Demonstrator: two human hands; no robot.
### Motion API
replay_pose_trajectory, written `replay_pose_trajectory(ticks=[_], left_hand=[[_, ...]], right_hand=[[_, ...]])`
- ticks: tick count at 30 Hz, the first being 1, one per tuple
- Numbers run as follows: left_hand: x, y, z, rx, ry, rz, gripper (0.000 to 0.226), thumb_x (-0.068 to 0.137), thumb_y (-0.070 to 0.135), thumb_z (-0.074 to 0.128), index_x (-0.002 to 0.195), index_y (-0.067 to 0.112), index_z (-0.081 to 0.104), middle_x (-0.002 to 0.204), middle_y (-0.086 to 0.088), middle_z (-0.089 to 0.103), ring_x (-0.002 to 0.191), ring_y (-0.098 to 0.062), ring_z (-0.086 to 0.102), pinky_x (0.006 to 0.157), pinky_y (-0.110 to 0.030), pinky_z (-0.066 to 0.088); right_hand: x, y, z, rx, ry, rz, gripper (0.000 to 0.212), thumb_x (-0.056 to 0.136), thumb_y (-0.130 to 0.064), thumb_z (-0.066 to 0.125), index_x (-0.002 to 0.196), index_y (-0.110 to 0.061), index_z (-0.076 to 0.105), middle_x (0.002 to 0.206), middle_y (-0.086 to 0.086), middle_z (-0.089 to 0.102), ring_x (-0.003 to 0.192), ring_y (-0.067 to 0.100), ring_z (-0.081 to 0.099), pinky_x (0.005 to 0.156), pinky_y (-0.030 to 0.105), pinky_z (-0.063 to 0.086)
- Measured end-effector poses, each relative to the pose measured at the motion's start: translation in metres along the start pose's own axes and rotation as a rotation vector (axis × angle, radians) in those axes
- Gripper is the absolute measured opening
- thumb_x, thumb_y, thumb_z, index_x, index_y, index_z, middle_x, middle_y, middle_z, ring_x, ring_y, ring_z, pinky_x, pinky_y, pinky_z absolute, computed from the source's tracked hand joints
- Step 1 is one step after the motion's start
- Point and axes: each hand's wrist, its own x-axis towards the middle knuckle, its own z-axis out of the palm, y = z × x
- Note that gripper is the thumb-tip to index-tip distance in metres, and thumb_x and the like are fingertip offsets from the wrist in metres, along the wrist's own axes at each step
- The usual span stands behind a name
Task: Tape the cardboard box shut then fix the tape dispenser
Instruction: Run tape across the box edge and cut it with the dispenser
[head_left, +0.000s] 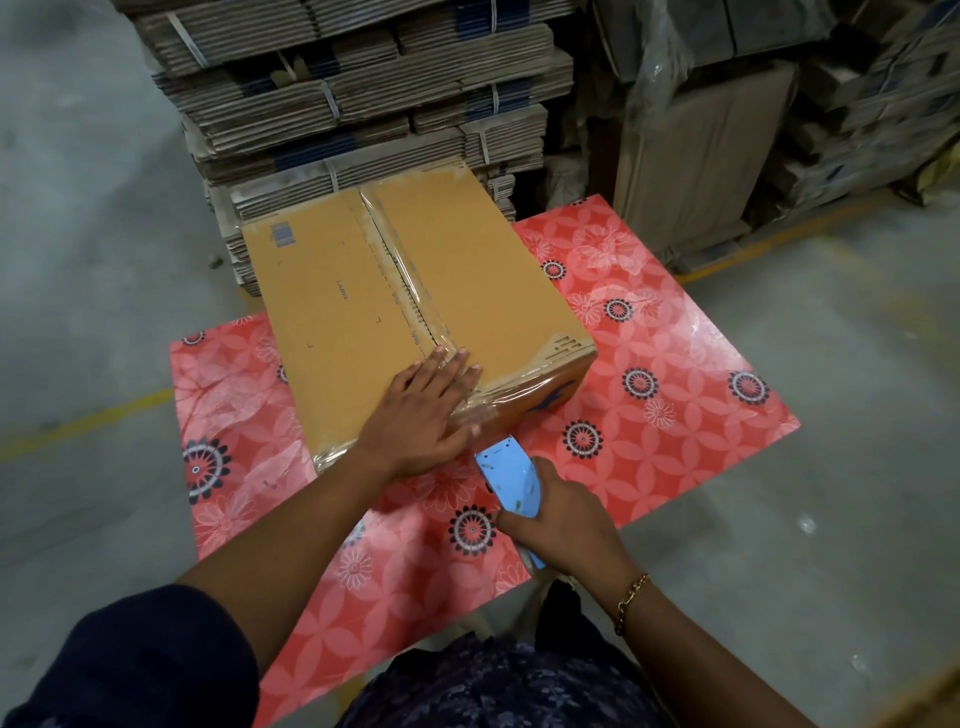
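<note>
A brown cardboard box lies on a table with a red flowered cover. Clear tape runs along its middle seam and over the near edge. My left hand presses flat on the box's near end, fingers spread over the taped seam. Just below the box's near edge, my right hand grips a light blue tape dispenser, its nose pointing at the box. The dispenser's roll is hidden under my hand.
Tall stacks of bundled flat cartons stand right behind the table. More cartons wrapped in plastic fill the back right. Grey concrete floor with a yellow line lies on the left.
</note>
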Motion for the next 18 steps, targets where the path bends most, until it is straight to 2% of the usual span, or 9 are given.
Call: replay_pose_trajectory(ticks=[3,5,9,11,13,15,18], left_hand=[[-0.003,-0.003,0.0,0.084,-0.019,0.107,0.092,0.082,0.059,0.043,0.161,0.033,0.003,0.171,-0.005,-0.002,0.157,-0.031,-0.004,0.124,-0.054,0.006],[-0.004,-0.002,0.005,0.186,-0.007,0.169,0.093,0.081,0.052,0.047,0.161,0.033,0.003,0.171,-0.009,0.002,0.156,-0.036,0.003,0.122,-0.061,0.009],[-0.001,-0.001,0.01,0.242,0.031,0.142,0.074,0.098,0.045,0.038,0.161,0.031,0.003,0.171,-0.008,0.01,0.156,-0.034,0.013,0.12,-0.06,0.018],[-0.001,-0.001,0.01,0.242,0.054,0.117,0.069,0.1,0.038,0.037,0.162,0.027,0.008,0.17,-0.006,0.014,0.156,-0.031,0.015,0.121,-0.058,0.018],[-0.002,0.001,0.01,0.248,0.054,0.114,0.07,0.098,0.033,0.038,0.161,0.026,0.011,0.17,-0.005,0.015,0.156,-0.03,0.015,0.122,-0.057,0.019],[-0.001,0.001,0.009,0.249,0.039,0.113,0.073,0.095,0.031,0.04,0.161,0.025,0.01,0.17,-0.006,0.015,0.156,-0.031,0.015,0.122,-0.057,0.019],[0.0,0.0,0.007,0.233,0.004,0.107,0.078,0.092,0.032,0.046,0.161,0.025,0.01,0.17,-0.006,0.015,0.156,-0.031,0.015,0.121,-0.057,0.02]], right_hand=[[0.002,-0.001,-0.002,-0.002,-0.011,0.004,0.065,0.069,-0.062,0.061,0.121,-0.027,0.044,0.076,-0.006,0.054,0.074,0.026,0.061,0.053,0.032,0.037],[0.005,-0.004,-0.005,-0.016,-0.027,0.007,0.062,0.071,-0.062,0.063,0.119,-0.026,0.045,0.074,-0.008,0.051,0.072,0.024,0.058,0.05,0.031,0.034],[0.014,-0.012,-0.018,-0.063,-0.082,0.035,0.052,0.07,-0.062,0.064,0.101,-0.026,0.044,0.082,-0.001,0.054,0.077,0.027,0.056,0.05,0.03,0.03],[0.021,-0.018,-0.029,-0.088,-0.128,0.036,0.049,0.067,-0.063,0.062,0.094,-0.026,0.047,0.089,0.004,0.06,0.083,0.03,0.061,0.056,0.032,0.036],[0.032,-0.026,-0.042,-0.134,-0.208,0.037,0.044,0.067,-0.059,0.065,0.089,-0.023,0.057,0.089,0.006,0.065,0.083,0.03,0.063,0.061,0.031,0.039],[0.048,-0.043,-0.057,-0.191,-0.289,0.051,0.04,0.07,-0.056,0.069,0.083,-0.017,0.067,0.084,0.009,0.066,0.077,0.029,0.062,0.059,0.029,0.038],[0.075,-0.071,-0.066,-0.244,-0.477,0.056,0.028,0.077,-0.041,0.072,0.07,-0.015,0.067,0.079,0.007,0.066,0.069,0.022,0.058,0.054,0.028,0.039]])
